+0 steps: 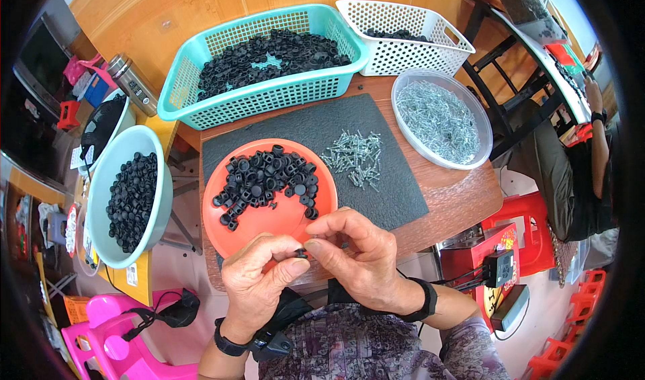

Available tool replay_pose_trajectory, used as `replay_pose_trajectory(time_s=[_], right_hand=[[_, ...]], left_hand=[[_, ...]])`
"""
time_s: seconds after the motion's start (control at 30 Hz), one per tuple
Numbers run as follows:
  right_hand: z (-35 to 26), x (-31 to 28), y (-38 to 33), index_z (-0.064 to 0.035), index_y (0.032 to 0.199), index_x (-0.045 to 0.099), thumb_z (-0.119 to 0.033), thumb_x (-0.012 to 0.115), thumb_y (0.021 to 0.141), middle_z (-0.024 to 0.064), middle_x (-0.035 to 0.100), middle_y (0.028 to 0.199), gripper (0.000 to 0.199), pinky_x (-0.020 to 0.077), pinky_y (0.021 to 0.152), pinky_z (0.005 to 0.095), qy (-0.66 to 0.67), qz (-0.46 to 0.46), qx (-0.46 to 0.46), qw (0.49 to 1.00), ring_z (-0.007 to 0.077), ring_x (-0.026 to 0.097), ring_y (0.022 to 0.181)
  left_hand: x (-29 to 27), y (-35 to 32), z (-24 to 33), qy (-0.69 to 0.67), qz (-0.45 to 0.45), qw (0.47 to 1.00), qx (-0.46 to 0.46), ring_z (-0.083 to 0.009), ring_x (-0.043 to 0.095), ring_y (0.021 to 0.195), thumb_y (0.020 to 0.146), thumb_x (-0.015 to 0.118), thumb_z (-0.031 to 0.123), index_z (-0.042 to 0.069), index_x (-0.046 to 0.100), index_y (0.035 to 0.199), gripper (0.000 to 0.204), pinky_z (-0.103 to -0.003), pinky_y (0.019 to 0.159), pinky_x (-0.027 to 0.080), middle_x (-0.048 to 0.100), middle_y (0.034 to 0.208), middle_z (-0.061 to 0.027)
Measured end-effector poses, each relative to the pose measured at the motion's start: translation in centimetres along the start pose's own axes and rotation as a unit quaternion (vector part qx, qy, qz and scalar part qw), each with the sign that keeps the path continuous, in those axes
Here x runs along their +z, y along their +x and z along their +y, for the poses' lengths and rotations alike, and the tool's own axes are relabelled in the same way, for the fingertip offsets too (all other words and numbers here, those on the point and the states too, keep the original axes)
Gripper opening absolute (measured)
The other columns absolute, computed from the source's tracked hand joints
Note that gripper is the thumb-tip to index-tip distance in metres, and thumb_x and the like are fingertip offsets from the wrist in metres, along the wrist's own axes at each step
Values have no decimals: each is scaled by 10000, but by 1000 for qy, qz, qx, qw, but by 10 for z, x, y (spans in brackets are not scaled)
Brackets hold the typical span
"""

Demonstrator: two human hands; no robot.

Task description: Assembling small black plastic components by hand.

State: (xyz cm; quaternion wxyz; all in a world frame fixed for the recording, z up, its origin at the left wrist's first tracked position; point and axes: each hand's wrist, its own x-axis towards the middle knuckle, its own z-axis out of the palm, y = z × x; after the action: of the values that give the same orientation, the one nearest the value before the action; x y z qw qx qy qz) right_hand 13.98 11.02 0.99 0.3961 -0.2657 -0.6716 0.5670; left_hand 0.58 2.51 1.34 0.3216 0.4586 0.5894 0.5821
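Over the near edge of an orange plate (252, 227), my two hands meet fingertip to fingertip. My left hand (259, 277) pinches a small black plastic part (300, 252) between thumb and forefinger. Right against it, the thumb and forefinger of my right hand (359, 256) are closed; whatever they hold is too small to make out. Small round black plastic caps (269, 172) are heaped on the far side of the plate. To its right, a loose pile of metal screws (354, 158) lies on a dark grey mat (396, 192).
At the back stand a teal basket (269, 92) and a white basket (416, 59), both holding black parts. A clear tub (485, 148) of metal pieces is right. Left are a light-blue basin (158, 212) of black caps and a steel flask (132, 84). Another person's arm (598, 138) shows far right.
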Motion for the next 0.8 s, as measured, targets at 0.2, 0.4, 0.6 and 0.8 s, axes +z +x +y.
replay_pose_trajectory(time_s=[0.2, 0.4, 0.6, 0.8], right_hand=[[5, 14, -1, -15, 910, 585, 35, 646, 767, 61, 561, 780, 163, 438, 564, 259, -30, 26, -66, 997, 148, 542, 660], [11, 18, 0, -14, 890, 607, 44, 662, 726, 78, 593, 767, 182, 436, 607, 316, -82, 43, -167, 982, 226, 553, 674], [6, 17, -8, -11, 886, 619, 39, 657, 738, 70, 611, 769, 161, 456, 641, 302, -1, 3, -62, 998, 208, 588, 732], [5, 6, -8, 24, 923, 614, 75, 636, 774, 95, 595, 906, 159, 478, 696, 232, 92, -3, -54, 994, 125, 575, 783]], left_hand=[[11, -6, -7, 21, 98, 994, 46, -102, 570, 724, 769, 696, 48, -39, 640, 940, 200, -206, 640, 463, 602, 803, -57], [8, -9, -14, -77, 106, 991, -17, -122, 577, 672, 773, 695, 72, -43, 638, 967, 232, -220, 589, 499, 602, 858, -78], [-4, -7, -14, -242, 80, 962, -96, -124, 586, 701, 780, 678, 47, -56, 635, 979, 228, -226, 620, 483, 623, 861, -80], [-9, -9, -14, -350, 50, 928, -116, -183, 602, 620, 767, 681, 51, -80, 580, 961, 255, -288, 561, 506, 632, 820, -135]])
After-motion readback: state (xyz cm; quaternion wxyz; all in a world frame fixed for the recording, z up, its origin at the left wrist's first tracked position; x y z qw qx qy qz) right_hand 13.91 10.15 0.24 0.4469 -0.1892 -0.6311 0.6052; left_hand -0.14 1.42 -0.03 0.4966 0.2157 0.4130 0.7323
